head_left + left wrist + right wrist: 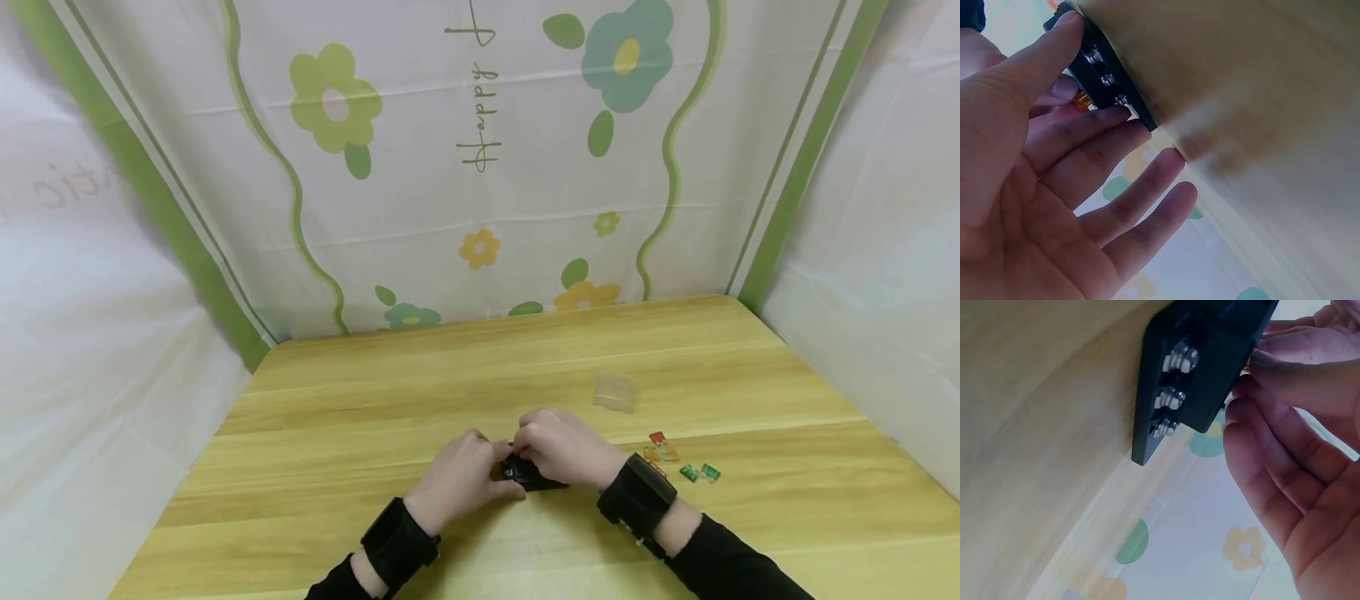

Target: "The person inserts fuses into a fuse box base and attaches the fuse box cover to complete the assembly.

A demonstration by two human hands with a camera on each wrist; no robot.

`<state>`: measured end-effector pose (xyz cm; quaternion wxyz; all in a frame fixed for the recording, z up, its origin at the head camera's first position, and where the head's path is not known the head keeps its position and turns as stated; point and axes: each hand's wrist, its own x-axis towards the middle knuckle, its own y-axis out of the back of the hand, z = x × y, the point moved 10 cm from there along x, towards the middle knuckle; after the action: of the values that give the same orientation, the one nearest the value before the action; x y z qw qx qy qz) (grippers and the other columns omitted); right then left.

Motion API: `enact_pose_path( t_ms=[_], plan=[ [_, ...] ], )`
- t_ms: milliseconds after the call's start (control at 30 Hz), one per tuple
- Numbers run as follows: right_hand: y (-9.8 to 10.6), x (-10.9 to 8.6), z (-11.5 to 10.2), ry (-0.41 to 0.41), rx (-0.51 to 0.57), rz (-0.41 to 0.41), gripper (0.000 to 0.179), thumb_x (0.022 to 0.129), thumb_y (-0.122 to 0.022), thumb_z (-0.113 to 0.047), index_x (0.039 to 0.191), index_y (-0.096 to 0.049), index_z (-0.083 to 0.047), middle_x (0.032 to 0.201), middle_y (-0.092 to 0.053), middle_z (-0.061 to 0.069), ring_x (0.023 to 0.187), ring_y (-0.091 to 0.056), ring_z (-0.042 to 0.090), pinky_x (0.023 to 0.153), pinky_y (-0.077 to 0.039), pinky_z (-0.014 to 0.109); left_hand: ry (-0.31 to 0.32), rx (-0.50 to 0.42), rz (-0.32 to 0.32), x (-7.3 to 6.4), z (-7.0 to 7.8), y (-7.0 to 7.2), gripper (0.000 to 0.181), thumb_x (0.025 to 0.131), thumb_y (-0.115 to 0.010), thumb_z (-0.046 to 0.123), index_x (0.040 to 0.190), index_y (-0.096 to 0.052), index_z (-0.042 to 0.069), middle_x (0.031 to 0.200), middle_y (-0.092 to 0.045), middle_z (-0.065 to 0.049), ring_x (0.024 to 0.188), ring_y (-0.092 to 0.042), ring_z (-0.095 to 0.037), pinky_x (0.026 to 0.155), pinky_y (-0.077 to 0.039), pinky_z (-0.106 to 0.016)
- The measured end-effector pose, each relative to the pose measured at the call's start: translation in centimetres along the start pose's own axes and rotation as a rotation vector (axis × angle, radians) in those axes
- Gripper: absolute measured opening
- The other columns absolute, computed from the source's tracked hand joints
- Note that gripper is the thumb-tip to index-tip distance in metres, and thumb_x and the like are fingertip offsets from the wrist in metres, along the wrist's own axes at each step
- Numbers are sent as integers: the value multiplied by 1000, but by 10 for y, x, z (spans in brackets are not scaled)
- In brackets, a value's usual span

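Note:
A small black block [531, 475] with a stepped body and a row of shiny metal fittings [1172, 399] along one side stands at the table's front middle. My left hand [459, 477] holds its left end between thumb and fingertips; the ring and little fingers extend free in the left wrist view. Over the top of the block, my right hand [564, 450] pinches a small orange piece [1082, 100] between thumb and fingers. Only a sliver of that orange piece shows in the right wrist view, at the block's face; the fingers hide the rest.
Right of the hands lie several small translucent pieces on the wooden table [337, 442]: a red one [657, 437], orange ones [667, 452] and green ones [689, 473]. Farther back sits a clear plastic cover [614, 393]. A flower-printed white cloth [420, 183] hangs behind the table.

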<state>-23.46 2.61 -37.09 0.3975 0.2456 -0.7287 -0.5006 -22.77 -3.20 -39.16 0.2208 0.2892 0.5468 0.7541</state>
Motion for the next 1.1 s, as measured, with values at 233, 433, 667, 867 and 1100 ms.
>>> enact_pose_path(
  t_ms=[233,433,667,867,1100],
  plan=[
    [2,0,2,-14,29,4,9,87,-72,-4,86,-76,-12,77,-57,-7,67,-52,3,60,-46,21,2,6,8,0,0,0,32,79,-80,46,85,-64,18,57,-36,11,61,-43,-6,61,-34,-23],
    [3,0,2,-11,34,25,9,88,-72,-5,89,-77,-13,78,-60,-7,69,-55,2,62,-48,21,7,12,15,-1,1,2,32,79,-81,45,84,-64,18,58,-40,12,68,-51,-9,61,-37,-23],
    [2,2,1,-28,36,26,10,86,-74,-4,87,-77,-13,77,-60,-7,68,-54,2,61,-47,21,16,16,5,-2,1,1,32,79,-80,44,85,-64,18,56,-34,9,66,-49,-9,62,-36,-24],
    [-1,6,2,-46,36,-2,12,84,-75,-2,81,-76,-14,73,-57,-7,63,-51,3,58,-45,20,2,26,13,-2,1,2,32,79,-80,45,89,-67,17,55,-34,10,61,-44,-6,63,-36,-24],
    [-2,6,4,-55,45,4,15,80,-75,1,79,-75,-14,74,-59,-7,66,-53,4,61,-47,23,-17,24,27,-1,1,1,33,78,-81,44,87,-66,16,59,-39,12,62,-45,-5,62,-37,-22]
  ],
)
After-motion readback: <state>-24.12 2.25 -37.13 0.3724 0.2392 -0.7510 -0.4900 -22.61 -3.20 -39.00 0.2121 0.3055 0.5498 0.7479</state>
